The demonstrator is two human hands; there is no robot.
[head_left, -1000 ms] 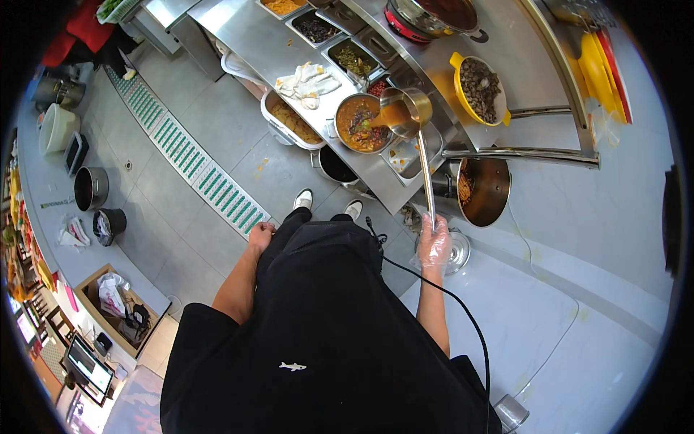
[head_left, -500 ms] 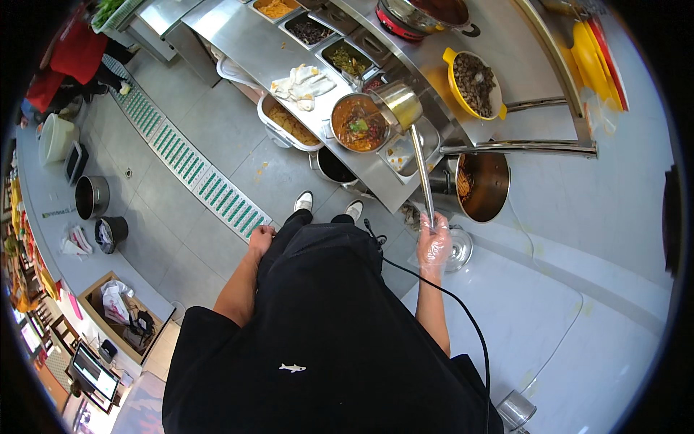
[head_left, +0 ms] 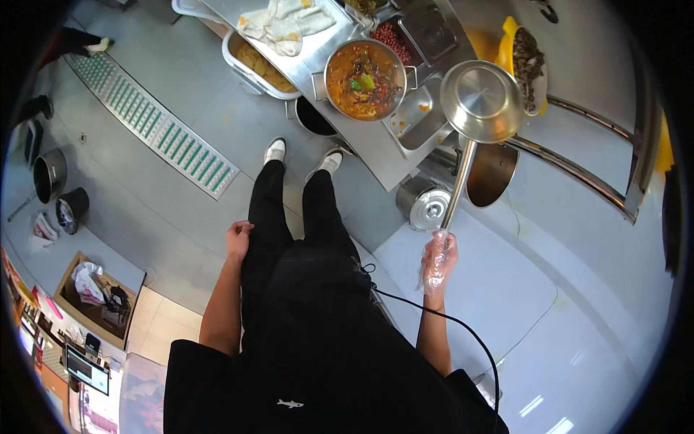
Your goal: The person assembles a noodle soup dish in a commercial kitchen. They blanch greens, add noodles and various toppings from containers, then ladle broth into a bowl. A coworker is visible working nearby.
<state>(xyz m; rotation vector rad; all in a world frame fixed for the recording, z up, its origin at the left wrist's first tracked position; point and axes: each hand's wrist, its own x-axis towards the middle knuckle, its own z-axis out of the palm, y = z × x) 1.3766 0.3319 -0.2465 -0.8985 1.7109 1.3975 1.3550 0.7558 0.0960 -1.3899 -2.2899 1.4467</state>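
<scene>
My right hand [head_left: 438, 262], in a clear plastic glove, is closed round the handle of a long-handled metal ladle [head_left: 482, 101]. The round ladle bowl shows bare shiny metal and hangs in the air right of the pot, past the counter's metal tray [head_left: 423, 119]. On the steel counter, the two-handled pot [head_left: 365, 79] holds orange-red soup with red bits and a green piece on top. My left hand [head_left: 240, 239] hangs beside my left thigh, fingers curled loosely, nothing seen in it.
A tall steel pot [head_left: 491, 176] stands partly behind the ladle, with a lidded pot [head_left: 428, 205] nearby. Beyond lie a yellow-handled bowl [head_left: 510, 43], a metal rail [head_left: 571, 170] and a white cloth [head_left: 285, 27]. A floor drain grate [head_left: 155, 126] runs at the left.
The ladle has swung from the soup pot's rim, out to the right, and its bowl has turned. My body and view have shifted. My left hand stays low by my leg.
</scene>
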